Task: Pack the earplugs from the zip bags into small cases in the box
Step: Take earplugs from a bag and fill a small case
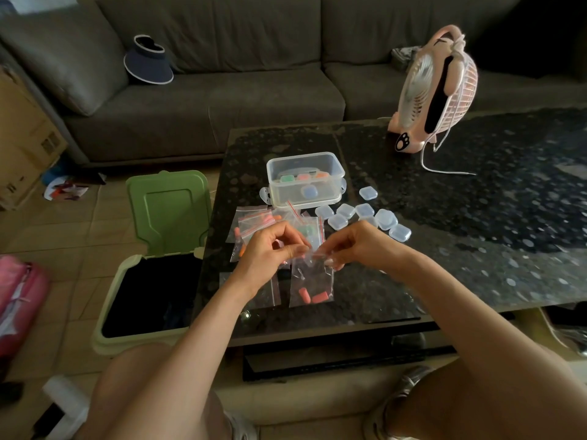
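Head view, the only one. Both hands met over the near part of the table [476, 265], each pinching the top of one zip bag [313, 281]. My left hand [270, 252] had fingers and thumb curled on the left corner of the mouth and my right hand [354, 246] on the right corner, so both were clamped on the bag, which hung below the grip. Blur at the fingertips; I could not tell whether the seal was parted. Two pink-red earplugs [313, 296] lay at the bag's bottom, well below my fingers. Just beyond the grip lay the other zip bags [263, 222], orange and green plugs inside. Further beyond stood the clear box [305, 179], holding a few filled coloured cases [301, 178]. Beyond and right of my right hand, the empty cases [365, 217] sat in a loose cluster. Left of and below my left hand, the bin [152, 287] stood open. Risks, as I judged them: the film looked thin and slick, so a pinch could slip off the strip and drop the bag. A sharp pull could snap the mouth open and fling the light plugs, which might roll off the near edge to the floor or into the bin. No empty case lay right at the grip, so fetching one would leave the bag hanging from one corner, mouth sagging.
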Demonstrator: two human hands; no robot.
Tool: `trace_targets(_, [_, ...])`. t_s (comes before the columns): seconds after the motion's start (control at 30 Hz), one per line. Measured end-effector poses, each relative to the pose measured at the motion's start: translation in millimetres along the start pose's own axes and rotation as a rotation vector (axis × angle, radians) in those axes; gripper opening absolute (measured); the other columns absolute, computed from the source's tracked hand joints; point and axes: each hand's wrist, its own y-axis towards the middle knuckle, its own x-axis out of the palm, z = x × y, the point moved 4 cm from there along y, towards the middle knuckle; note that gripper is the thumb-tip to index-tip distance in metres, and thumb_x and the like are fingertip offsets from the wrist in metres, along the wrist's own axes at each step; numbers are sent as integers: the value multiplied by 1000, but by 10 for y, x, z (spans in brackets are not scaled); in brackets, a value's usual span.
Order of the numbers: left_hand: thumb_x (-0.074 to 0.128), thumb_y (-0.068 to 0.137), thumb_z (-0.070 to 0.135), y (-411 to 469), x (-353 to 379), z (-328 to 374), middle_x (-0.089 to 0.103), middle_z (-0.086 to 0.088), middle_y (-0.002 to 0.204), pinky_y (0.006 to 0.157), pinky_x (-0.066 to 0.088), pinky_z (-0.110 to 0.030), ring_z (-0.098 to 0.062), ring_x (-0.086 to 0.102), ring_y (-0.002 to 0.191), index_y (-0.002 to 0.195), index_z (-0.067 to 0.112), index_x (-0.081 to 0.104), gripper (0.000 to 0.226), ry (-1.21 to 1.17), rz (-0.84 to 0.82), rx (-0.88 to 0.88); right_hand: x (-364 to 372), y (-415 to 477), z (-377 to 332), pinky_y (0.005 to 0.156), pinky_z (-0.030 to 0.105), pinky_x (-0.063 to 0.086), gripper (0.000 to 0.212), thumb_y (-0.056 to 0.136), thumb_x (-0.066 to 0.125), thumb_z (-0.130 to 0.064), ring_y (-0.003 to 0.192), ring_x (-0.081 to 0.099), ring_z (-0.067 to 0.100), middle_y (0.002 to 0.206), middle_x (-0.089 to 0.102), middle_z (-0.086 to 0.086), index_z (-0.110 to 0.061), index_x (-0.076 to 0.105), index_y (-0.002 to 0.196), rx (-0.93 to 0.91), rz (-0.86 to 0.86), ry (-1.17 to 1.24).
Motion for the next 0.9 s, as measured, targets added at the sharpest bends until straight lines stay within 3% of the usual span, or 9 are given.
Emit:
trace_targets(0.1, [65,83,7,-12,17,2,66,-8,89,73,33,3,17,50,82,75,11,56,13,57,-86,5,-7,-3,12,64,14,51,15,80,69,1,64,64,2,79,70,4,-11,73,88,20,-26,20])
trace_targets(0.23, [63,87,14,-26,58,-77,55,5,77,68,39,-13,0,47,67,79,16,52,14,163,-163,6,-27,-2,70,64,17,53,18,79,70,3,65,64,7,80,67,12,-13,69,86,46,-12,60])
trace_targets(0.3, [62,88,14,-22,80,-122,53,5,75,64,41,-16,-2,48,64,81,14,51,13,172,-138,9,-28,-4,127,66,24,57,22,78,71,4,73,66,18,89,66,23,-9,63,95,82,18,109])
trace_targets(0.4, [59,90,16,-7,88,-184,55,-1,72,57,45,-19,-9,55,61,82,10,50,13,112,-72,-29,6,-41,227,76,30,57,33,79,74,-8,84,65,21,98,68,18,-10,52,104,179,18,39])
trace_targets(0.47, [58,91,16,8,74,-223,55,-2,69,53,46,-19,-8,57,57,81,10,49,15,89,-2,-77,48,-85,285,75,31,57,37,80,73,-13,81,65,21,98,67,17,-10,47,106,236,-24,-2])
trace_targets(0.6, [58,92,20,15,48,-327,58,0,68,53,51,-21,-6,59,53,77,8,48,21,74,112,-212,71,-170,330,72,35,59,36,83,69,-3,69,69,23,84,70,21,-10,41,104,270,-64,84])
trace_targets(0.73, [59,91,27,-13,59,-430,59,-5,67,51,53,-21,-10,62,54,73,9,48,28,75,152,-332,-27,-195,316,70,30,59,29,77,67,13,76,68,29,93,68,24,-6,53,95,209,-60,95])
trace_targets(0.9, [62,89,24,-53,102,-457,62,-6,69,47,52,-18,-7,63,49,78,5,52,24,48,154,-405,-72,-183,267,65,25,56,29,71,64,22,71,69,20,78,71,13,-4,63,84,98,10,107])
